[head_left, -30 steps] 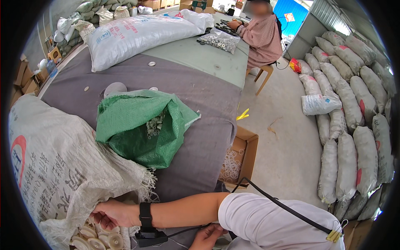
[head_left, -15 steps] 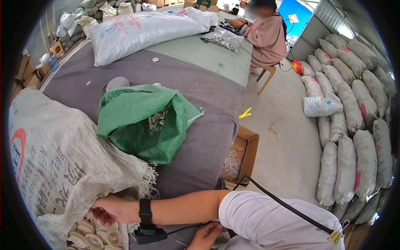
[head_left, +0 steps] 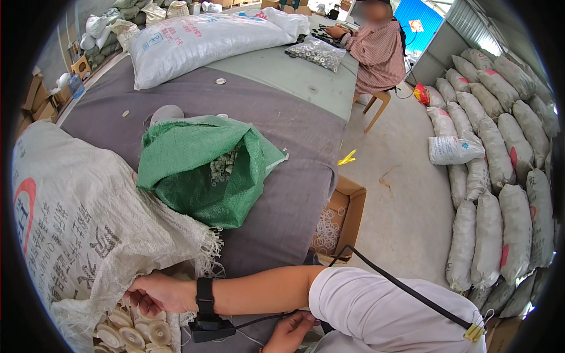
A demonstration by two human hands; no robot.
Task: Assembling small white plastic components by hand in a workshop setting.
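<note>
My right hand (head_left: 159, 293) reaches across to the mouth of a large white woven sack (head_left: 76, 217) lying on the left. Its fingers are curled, with thumb and forefinger pinching the sack's edge. Under those fingers, cream-coloured plastic discs with raised centres (head_left: 132, 337) lie in the opening. Close to my body at the lower edge, my left hand (head_left: 288, 331) is closed, its fingertips pressed together; whatever they hold is too small or hidden. A black band with a small box and cable (head_left: 206, 299) is on my right wrist.
A green woven bag (head_left: 194, 159) of small grey-white parts stands open on the grey cloth-covered table (head_left: 282, 200). Beyond lies a full white sack (head_left: 206, 44). Beside the table is a cardboard box (head_left: 353, 217) of clear rings. A person (head_left: 379, 56) sits at the far end; sacks (head_left: 491, 159) are stacked right.
The view has shifted very slightly. Both of my hands stay nearly where they were, with my right hand still at the sack's mouth.
</note>
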